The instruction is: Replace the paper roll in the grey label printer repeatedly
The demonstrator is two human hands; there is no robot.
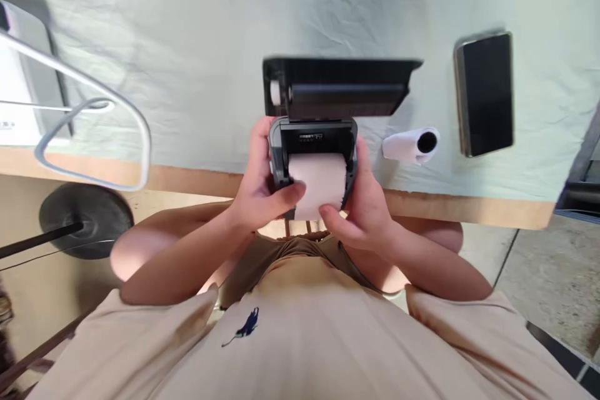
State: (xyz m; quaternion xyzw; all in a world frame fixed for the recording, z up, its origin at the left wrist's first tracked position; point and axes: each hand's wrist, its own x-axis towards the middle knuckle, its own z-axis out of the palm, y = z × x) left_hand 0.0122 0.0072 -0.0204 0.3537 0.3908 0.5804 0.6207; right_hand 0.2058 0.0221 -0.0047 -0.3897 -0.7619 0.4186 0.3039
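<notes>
Clothed table [187, 44], hands [262, 190] gripping printer [313, 137]

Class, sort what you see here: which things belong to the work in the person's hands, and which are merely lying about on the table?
In the work:
- left hand
- right hand
- small printer, lid open
- paper roll seated in it

Lying about:
- spare paper roll
- phone, face up
- pale cloth over the table
- metal frame at the left

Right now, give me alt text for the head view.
Both hands hold a small open printer at the table edge, left hand and right hand pressing on the paper roll inside. A spare roll and phone lie right.
</notes>
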